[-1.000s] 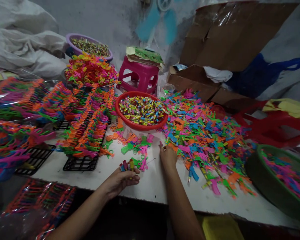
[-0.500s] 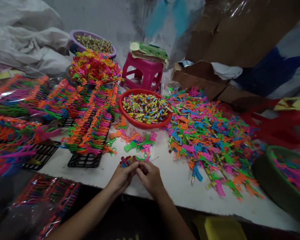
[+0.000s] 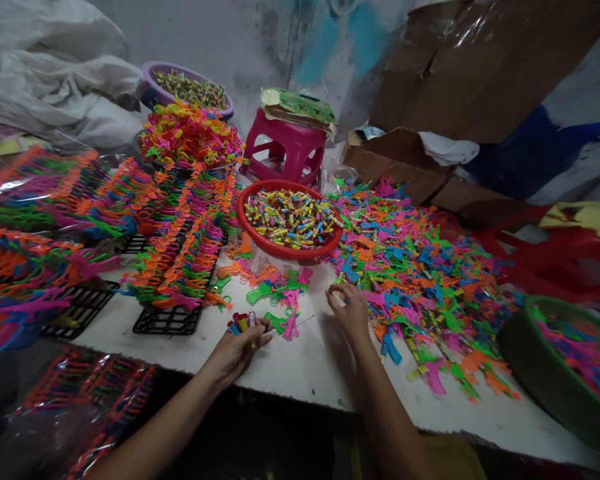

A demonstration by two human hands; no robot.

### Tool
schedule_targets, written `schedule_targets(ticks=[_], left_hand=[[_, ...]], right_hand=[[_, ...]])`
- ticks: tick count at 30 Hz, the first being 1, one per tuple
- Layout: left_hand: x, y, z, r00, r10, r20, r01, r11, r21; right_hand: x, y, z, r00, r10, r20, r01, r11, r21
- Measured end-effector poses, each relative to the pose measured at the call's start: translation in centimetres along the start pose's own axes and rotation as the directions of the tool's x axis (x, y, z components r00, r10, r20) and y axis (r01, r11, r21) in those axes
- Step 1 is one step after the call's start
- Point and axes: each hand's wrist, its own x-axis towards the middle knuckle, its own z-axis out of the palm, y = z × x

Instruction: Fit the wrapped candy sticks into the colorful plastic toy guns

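My left hand [image 3: 235, 350] rests near the table's front edge, fingers closed around a small bunch of coloured candy tubes [image 3: 240, 323]. My right hand [image 3: 349, 312] reaches forward to the near edge of a big heap of small plastic toy guns [image 3: 415, 267]; its fingertips are curled at the pile, and whether they hold a piece is unclear. A few loose toy guns [image 3: 275, 290] lie between my hands. A red basin of wrapped candy tubes [image 3: 290, 219] stands just beyond them.
Rows of assembled toys stand on black racks [image 3: 167, 320] at the left. A green basin [image 3: 570, 367] of toys sits at the right edge. A pink stool [image 3: 285, 150], a purple basin [image 3: 190, 87], cardboard boxes [image 3: 405, 160] and white sacks [image 3: 55, 73] line the back.
Half a second ago both hands met near the front edge. Since then my right hand has gone forward and right to the toy heap; my left hand stays with the tubes.
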Motion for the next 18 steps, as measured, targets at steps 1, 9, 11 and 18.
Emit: schedule_targets(ticks=[1, 9, 11, 18], left_hand=[[0.0, -0.2, 0.1, 0.999, 0.028, 0.046, -0.028, 1.000, -0.006], [0.7, -0.7, -0.8, 0.990, 0.121, 0.069, -0.133, 0.967, 0.218], [0.8, -0.5, -1.4, 0.990, 0.143, 0.002, -0.140, 0.962, 0.236], [1.1, -1.3, -2.1, 0.982, 0.179, 0.055, -0.185, 0.872, 0.454]], right_hand=[[-0.8, -1.5, 0.5, 0.996, 0.051, 0.068, -0.063, 0.980, 0.189], [-4.5, -7.5, 3.6, 0.868, 0.264, 0.421, -0.404, 0.868, 0.288], [-4.2, -6.5, 3.8, 0.888, 0.382, 0.255, -0.401, 0.916, 0.025], [-4.4, -4.8, 4.6, 0.849, 0.457, 0.266, -0.494, 0.865, 0.090]])
